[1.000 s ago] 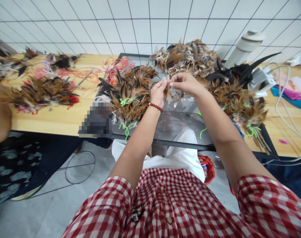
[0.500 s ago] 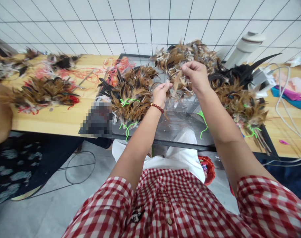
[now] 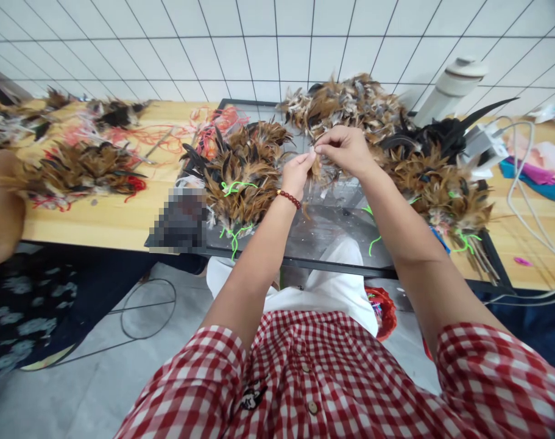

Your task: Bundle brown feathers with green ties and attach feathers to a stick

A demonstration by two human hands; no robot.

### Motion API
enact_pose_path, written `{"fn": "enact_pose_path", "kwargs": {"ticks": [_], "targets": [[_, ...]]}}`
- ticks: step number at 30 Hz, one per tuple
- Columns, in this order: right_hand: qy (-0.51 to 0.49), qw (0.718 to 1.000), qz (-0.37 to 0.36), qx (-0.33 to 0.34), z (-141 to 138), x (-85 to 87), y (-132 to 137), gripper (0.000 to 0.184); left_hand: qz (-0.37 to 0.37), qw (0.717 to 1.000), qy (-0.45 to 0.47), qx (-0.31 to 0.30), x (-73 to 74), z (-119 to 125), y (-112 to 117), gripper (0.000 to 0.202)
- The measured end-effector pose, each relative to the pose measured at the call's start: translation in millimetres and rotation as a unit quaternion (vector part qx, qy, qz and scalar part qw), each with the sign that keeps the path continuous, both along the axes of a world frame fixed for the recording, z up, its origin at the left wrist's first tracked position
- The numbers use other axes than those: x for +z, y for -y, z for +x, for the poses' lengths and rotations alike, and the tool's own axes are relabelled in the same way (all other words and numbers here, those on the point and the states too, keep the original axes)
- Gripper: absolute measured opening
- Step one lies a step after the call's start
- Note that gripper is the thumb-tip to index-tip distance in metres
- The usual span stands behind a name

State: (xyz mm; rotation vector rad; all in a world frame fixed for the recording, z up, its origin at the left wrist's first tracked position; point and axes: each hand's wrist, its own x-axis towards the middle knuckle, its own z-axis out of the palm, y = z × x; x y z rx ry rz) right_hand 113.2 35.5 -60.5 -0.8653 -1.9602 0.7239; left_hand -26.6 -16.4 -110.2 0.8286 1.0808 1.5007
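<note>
Head camera: the left hand (image 3: 299, 172), with a beaded bracelet (image 3: 289, 199) at its wrist, pinches a small brown feather tuft (image 3: 314, 169) between thumb and forefinger, above the dark tray (image 3: 332, 228). The tuft's upper end is at the fingertips and its plumes point downward, toward the wearer; its long axis looks close to vertical in the view, though the small size and the fingers hide its exact tilt. The right hand (image 3: 343, 149) meets the left at that upper end, thumb and forefinger drawn near each other; whether they grip the tuft too, I cannot tell. Around the hands, a brown feather heap (image 3: 247, 177) tied with green cord (image 3: 235, 186) lies just to the left, a paler feather pile (image 3: 350, 107) lies behind, near the tiled wall (image 3: 259, 55), and another feather bundle (image 3: 446, 189) sits beyond the right forearm. Bare room on the tray opens below the hands, between the two forearms, and runs to the tray's black front edge (image 3: 332, 266), past which are the wearer's white trousers (image 3: 336, 274). On the far left, a co-worker's arm (image 3: 3, 210) reaches over the wooden table (image 3: 167, 174).
</note>
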Motion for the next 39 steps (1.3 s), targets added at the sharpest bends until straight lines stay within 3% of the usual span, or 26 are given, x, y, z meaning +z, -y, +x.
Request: {"fn": "enact_pose_path", "kwargs": {"ticks": [9,15,22,29,39], "targets": [[-0.047,0.997,-0.061,0.004,3.7,-7.8,-12.9,0.029,-0.001,1.000,0.008,0.004,0.1,-4.2,-2.3,0.029],[-0.082,0.992,-0.085,0.046,-2.0,-5.7,-4.6,0.028,0.012,1.000,0.002,-0.002,2.1,-3.4,-0.1,0.024],[-0.086,0.990,-0.102,0.049,-6.3,-8.2,-0.4,0.023,0.006,0.999,0.019,-0.032,0.5,2.4,1.7,0.028],[-0.053,0.997,-0.051,0.020,-0.9,-7.9,-5.2,0.025,-0.001,0.998,0.041,-0.052,0.3,1.4,1.3,0.028],[0.069,0.994,-0.017,0.077,2.2,2.3,1.5,0.031,-0.005,0.999,0.034,-0.028,2.0,3.0,1.6,0.032]]}}
